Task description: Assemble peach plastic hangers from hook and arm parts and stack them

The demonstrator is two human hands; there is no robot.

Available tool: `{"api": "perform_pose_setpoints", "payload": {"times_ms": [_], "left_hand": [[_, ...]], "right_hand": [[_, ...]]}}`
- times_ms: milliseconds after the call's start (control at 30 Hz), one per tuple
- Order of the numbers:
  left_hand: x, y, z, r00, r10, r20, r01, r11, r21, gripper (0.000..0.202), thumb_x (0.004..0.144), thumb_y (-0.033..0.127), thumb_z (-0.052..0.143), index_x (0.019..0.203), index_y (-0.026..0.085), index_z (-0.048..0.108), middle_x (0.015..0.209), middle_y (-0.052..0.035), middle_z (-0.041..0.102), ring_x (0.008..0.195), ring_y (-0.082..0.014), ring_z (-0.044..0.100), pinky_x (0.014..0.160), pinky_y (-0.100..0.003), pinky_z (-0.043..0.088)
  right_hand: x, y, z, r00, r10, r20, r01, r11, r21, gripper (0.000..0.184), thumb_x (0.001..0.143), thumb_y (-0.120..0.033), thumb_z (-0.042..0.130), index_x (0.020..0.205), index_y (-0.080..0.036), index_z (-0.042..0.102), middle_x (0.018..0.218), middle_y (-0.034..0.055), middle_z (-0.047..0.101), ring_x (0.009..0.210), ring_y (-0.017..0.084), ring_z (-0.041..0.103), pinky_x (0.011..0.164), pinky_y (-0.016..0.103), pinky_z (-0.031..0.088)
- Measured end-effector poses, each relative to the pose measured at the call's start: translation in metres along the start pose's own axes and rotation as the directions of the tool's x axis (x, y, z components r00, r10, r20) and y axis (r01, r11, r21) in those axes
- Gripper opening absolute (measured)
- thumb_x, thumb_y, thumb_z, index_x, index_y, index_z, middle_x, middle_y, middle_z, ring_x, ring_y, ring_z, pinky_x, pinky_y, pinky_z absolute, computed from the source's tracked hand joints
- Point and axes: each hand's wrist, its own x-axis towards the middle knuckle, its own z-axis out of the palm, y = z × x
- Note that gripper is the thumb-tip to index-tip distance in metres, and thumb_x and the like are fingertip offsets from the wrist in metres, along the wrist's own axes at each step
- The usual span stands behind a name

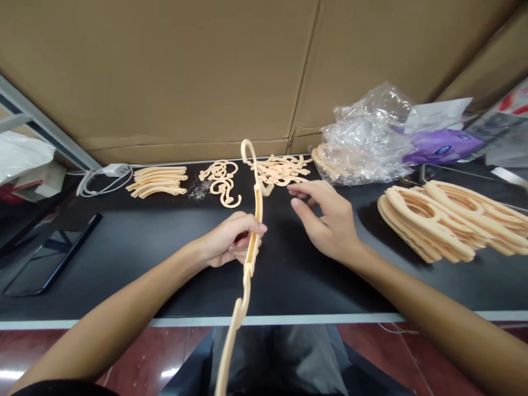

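Note:
My left hand [233, 239] is closed around the middle of a cream plastic hanger [254, 214], which I see edge-on. Its hook points away from me, and its lower end hangs past the table's front edge. To the right of the hanger, my right hand [325, 217] hovers with thumb and fingers apart, holding nothing. Just beyond the hanger's hook lies a heap of small cream plastic pieces [284, 169]. Loose cream hooks [225, 190] lie to the left of it.
Curved cream strips [159, 181] lie in a row by a white cable [103, 181]. A phone [53, 256] rests at left. Stacked cream hanger frames [429, 220] are at right, below clear plastic bags [371, 143] and a purple packet [441, 146]. Cardboard [185, 71] stands behind.

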Motion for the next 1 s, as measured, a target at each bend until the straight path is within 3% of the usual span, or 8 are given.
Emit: {"api": "perform_pose_setpoints", "payload": {"times_ms": [133,233,333,433,533,667,800,1000], "left_hand": [[-0.001,0.001,0.002,0.996,-0.065,0.057,0.063,0.997,0.039,0.048,0.070,0.031,0.065,0.035,0.020,0.033,0.033,0.0042,0.024,0.032,-0.0059,0.023,0.037,-0.024,0.018],[-0.002,0.001,0.002,0.993,-0.079,0.085,0.075,0.996,0.047,0.043,0.066,0.029,0.062,0.036,0.020,0.034,0.033,0.0048,0.025,0.033,-0.0051,0.024,0.039,-0.024,0.020],[-0.002,0.001,0.001,0.989,-0.081,0.120,0.072,0.994,0.077,0.039,0.066,0.029,0.060,0.038,0.019,0.035,0.035,0.0055,0.026,0.035,-0.0050,0.024,0.041,-0.024,0.020],[-0.004,0.007,-0.005,0.986,-0.119,0.115,0.091,0.971,0.222,0.032,0.066,0.031,0.059,0.043,0.018,0.043,0.037,0.0049,0.032,0.036,-0.0055,0.026,0.041,-0.024,0.018],[-0.008,0.020,-0.014,0.989,-0.147,0.024,0.116,0.858,0.500,0.026,0.070,0.033,0.060,0.052,0.015,0.056,0.043,0.0028,0.042,0.040,-0.0069,0.033,0.042,-0.023,0.019],[-0.013,0.034,-0.027,0.988,-0.155,0.006,0.095,0.638,0.764,0.041,0.084,0.041,0.061,0.053,0.016,0.050,0.049,0.0027,0.044,0.048,-0.0076,0.036,0.048,-0.022,0.025],[-0.017,0.038,-0.035,0.990,-0.126,-0.056,0.112,0.499,0.860,0.038,0.086,0.043,0.060,0.059,0.015,0.054,0.055,0.0041,0.042,0.052,-0.0078,0.034,0.049,-0.022,0.025],[-0.017,0.036,-0.033,0.972,0.064,-0.227,0.197,0.312,0.930,0.029,0.083,0.043,0.061,0.074,0.016,0.068,0.058,0.0042,0.050,0.054,-0.0091,0.042,0.052,-0.022,0.030]], "right_hand": [[0.000,0.008,0.002,0.993,-0.086,0.083,0.093,0.992,-0.080,0.037,0.094,-0.016,0.053,0.130,-0.018,0.061,0.131,0.0147,0.065,0.124,0.028,0.057,0.104,0.050,0.047],[-0.001,0.011,0.004,0.982,-0.098,0.160,0.122,0.982,-0.147,0.037,0.094,-0.017,0.054,0.131,-0.018,0.060,0.136,0.0143,0.063,0.129,0.029,0.053,0.108,0.051,0.042],[-0.002,0.011,0.005,0.976,-0.081,0.201,0.119,0.975,-0.188,0.024,0.096,-0.019,0.055,0.118,-0.018,0.065,0.122,0.0102,0.071,0.124,0.029,0.056,0.102,0.048,0.041],[-0.002,0.013,0.004,0.972,-0.094,0.213,0.137,0.971,-0.197,0.013,0.095,-0.019,0.057,0.101,-0.020,0.069,0.100,0.0039,0.075,0.106,0.025,0.064,0.094,0.046,0.038],[0.000,0.015,0.001,0.973,-0.119,0.196,0.157,0.969,-0.189,0.011,0.090,-0.017,0.061,0.092,-0.021,0.071,0.086,0.0012,0.074,0.089,0.021,0.066,0.086,0.043,0.038],[0.001,0.018,0.000,0.981,-0.109,0.159,0.139,0.971,-0.195,0.011,0.084,-0.016,0.064,0.086,-0.019,0.074,0.076,0.0017,0.073,0.078,0.020,0.065,0.079,0.040,0.040],[-0.001,0.019,0.002,0.978,-0.039,0.203,0.082,0.975,-0.207,0.014,0.085,-0.019,0.061,0.082,-0.019,0.075,0.076,0.0037,0.073,0.077,0.021,0.065,0.075,0.038,0.044],[-0.005,0.017,0.002,0.944,0.041,0.327,0.033,0.976,-0.217,0.016,0.087,-0.024,0.063,0.090,-0.017,0.077,0.085,0.0082,0.072,0.084,0.023,0.062,0.074,0.037,0.048]]}}
